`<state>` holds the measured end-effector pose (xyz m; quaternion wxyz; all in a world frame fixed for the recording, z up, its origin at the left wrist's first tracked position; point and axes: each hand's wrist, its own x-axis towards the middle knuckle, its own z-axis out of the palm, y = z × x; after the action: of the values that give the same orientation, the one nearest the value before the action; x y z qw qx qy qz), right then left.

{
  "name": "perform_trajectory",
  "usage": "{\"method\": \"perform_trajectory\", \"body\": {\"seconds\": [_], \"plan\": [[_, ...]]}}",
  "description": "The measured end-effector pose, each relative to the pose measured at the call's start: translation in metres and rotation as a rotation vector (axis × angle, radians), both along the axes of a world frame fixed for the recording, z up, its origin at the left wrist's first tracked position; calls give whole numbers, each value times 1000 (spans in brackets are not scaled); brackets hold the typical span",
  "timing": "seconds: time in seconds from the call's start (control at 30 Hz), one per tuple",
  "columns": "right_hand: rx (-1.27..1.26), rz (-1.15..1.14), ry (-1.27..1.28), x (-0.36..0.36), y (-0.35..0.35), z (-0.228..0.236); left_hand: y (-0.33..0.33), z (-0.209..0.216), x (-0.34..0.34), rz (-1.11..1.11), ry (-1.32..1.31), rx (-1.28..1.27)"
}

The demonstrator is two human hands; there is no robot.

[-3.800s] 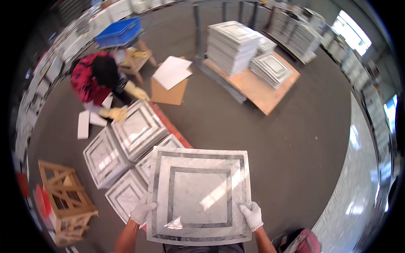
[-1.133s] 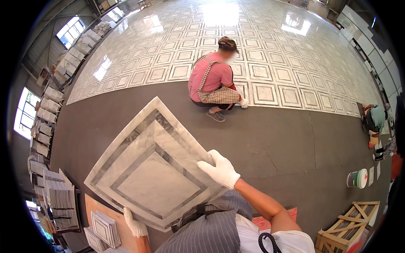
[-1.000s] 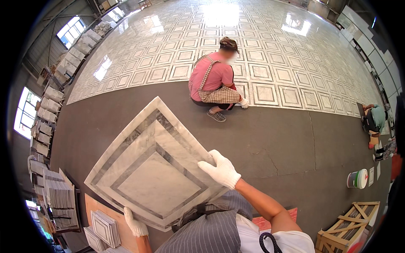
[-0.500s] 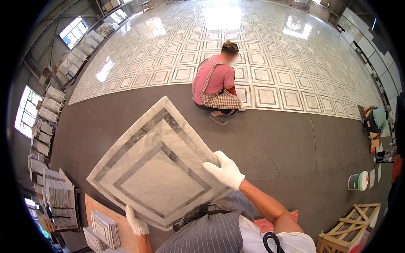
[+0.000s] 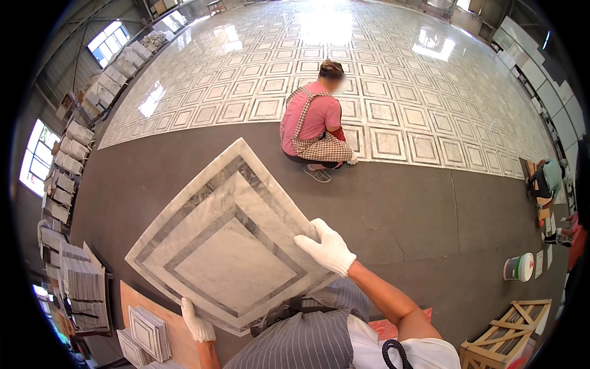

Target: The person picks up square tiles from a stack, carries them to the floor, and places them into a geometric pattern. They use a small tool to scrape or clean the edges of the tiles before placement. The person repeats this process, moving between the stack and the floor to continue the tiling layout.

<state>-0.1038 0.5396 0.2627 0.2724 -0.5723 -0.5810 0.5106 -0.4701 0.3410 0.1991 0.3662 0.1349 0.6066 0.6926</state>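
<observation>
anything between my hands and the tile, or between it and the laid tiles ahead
Nothing visible separates the gloved left hand or right hand from the tile. Toward the laid tiles, a person in pink crouching at their near edge partly blocks the way.

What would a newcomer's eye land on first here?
The big tile, front and left of centre, gripped by the left hand low down and the right hand at its right edge. Beyond, a worker in pink crouches beside the shiny patterned floor.
</observation>
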Motion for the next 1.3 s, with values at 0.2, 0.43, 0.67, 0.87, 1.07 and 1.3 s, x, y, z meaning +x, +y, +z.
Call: {"method": "perform_trajectory", "body": {"seconds": [0.2, 0.43, 0.67, 0.87, 1.07, 1.3], "plan": [[8, -10, 9, -5, -16, -11, -15, -8, -5, -24, 13, 1], [16, -24, -8, -20, -26, -6, -20, -7, -13, -41, -26, 47], [-10, -140, 26, -19, -44, -12, -4, -5, -18, -39, -7, 32], [-4, -164, 28, -14, -49, 2, 1, -16, -28, -93, 21, 61], [37, -160, 17, 1, -47, 1, 11, -18, -31, -118, 21, 76], [50, -127, 32, 34, -29, 17, 10, -18, -3, -118, 3, 131]]}}
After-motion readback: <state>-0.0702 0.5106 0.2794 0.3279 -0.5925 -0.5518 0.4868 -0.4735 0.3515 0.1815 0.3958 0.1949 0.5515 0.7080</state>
